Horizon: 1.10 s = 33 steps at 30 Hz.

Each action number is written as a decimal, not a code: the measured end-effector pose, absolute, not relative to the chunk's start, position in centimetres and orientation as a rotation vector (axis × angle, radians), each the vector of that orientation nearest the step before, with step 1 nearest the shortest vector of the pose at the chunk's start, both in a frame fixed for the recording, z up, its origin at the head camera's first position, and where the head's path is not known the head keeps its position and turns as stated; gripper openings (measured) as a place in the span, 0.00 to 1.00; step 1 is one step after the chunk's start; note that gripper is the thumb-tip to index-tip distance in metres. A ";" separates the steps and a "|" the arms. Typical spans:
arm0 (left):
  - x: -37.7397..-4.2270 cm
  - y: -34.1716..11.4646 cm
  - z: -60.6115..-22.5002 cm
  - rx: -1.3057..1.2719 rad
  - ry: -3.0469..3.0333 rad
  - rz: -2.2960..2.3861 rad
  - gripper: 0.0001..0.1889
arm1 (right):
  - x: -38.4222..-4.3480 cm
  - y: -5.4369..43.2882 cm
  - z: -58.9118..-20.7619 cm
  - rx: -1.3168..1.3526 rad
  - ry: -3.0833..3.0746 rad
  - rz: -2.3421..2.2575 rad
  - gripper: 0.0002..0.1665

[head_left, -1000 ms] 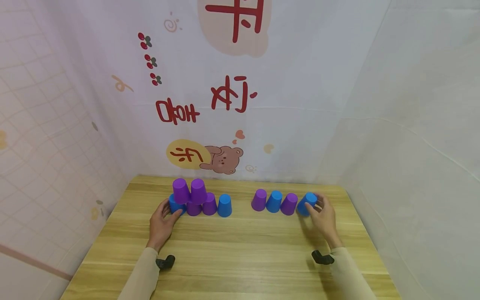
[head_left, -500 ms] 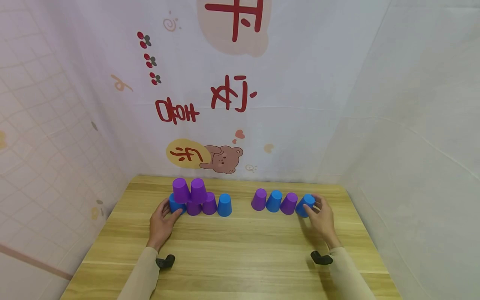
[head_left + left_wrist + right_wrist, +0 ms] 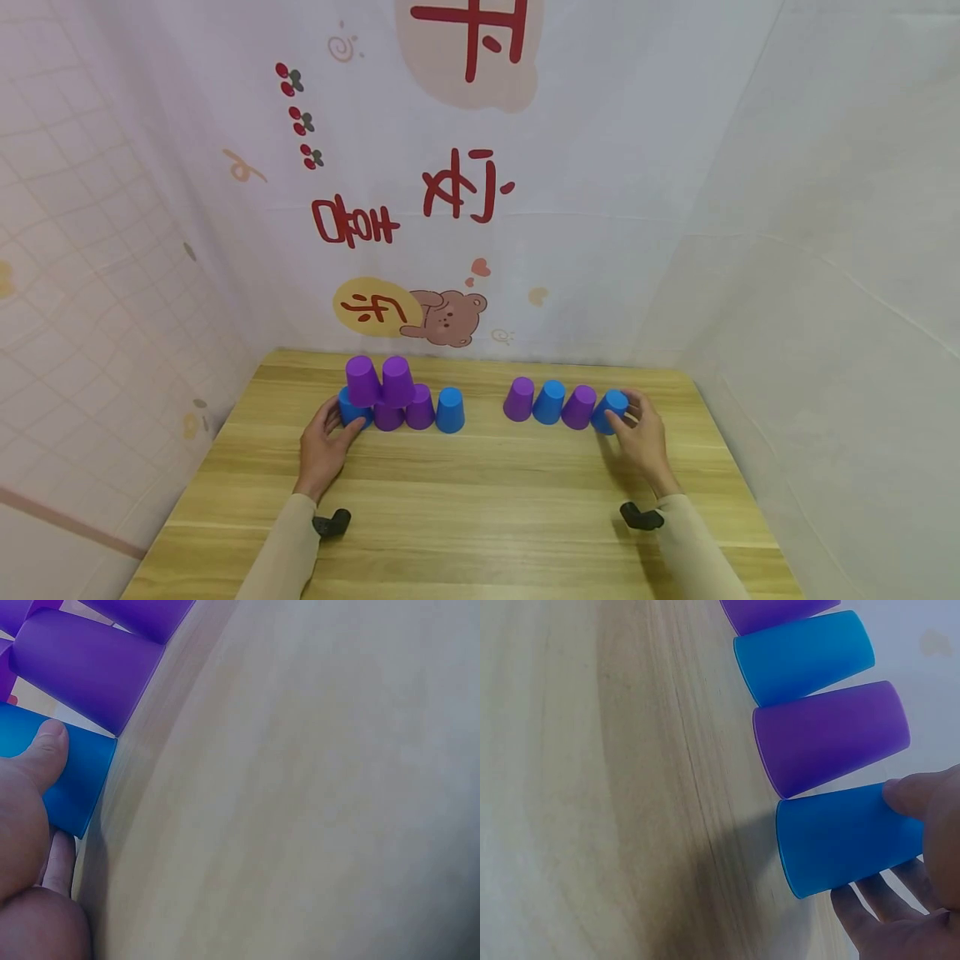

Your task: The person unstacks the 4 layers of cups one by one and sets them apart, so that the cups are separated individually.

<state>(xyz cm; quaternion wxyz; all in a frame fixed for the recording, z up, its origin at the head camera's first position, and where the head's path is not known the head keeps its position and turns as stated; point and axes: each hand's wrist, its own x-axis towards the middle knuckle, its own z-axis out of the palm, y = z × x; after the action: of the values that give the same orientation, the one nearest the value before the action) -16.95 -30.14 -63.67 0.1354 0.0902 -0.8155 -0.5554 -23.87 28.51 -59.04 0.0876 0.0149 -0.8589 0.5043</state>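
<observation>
At the left end of a row of upside-down cups, my left hand (image 3: 322, 446) holds a blue cup (image 3: 355, 414), thumb on its near side and fingers round its outer side. Two purple cups (image 3: 363, 383) stand on top of this row; below, a purple cup (image 3: 388, 417), another purple cup (image 3: 422, 408) and a blue cup (image 3: 451, 412) follow to the right. My right hand (image 3: 643, 437) grips the blue cup (image 3: 847, 836) at the right end of a second row, its rim right beside a purple cup (image 3: 832, 739). Thumb and fingers are on opposite sides of it.
Left of that purple cup stand a blue cup (image 3: 549, 403) and a purple cup (image 3: 519, 400). A gap parts the two rows on the wooden table (image 3: 480, 517). Behind rises a white printed cloth (image 3: 600, 208), with more cloth at both sides.
My right hand has shifted slightly left with its blue cup, bringing it up close to the purple cup beside it. The left hand and its cups have stayed in place.
</observation>
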 end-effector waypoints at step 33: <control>-16.9 -29.9 -63.4 0.282 -2.365 -1.587 0.40 | -23.7 28.9 -58.8 0.040 -2.601 1.536 0.50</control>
<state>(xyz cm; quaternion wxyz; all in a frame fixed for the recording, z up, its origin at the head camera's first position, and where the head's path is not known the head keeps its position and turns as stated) -16.90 -29.90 -63.42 0.1394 0.0977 -0.8183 -0.5490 -23.70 28.92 -58.80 0.0601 0.0133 -0.8594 0.5075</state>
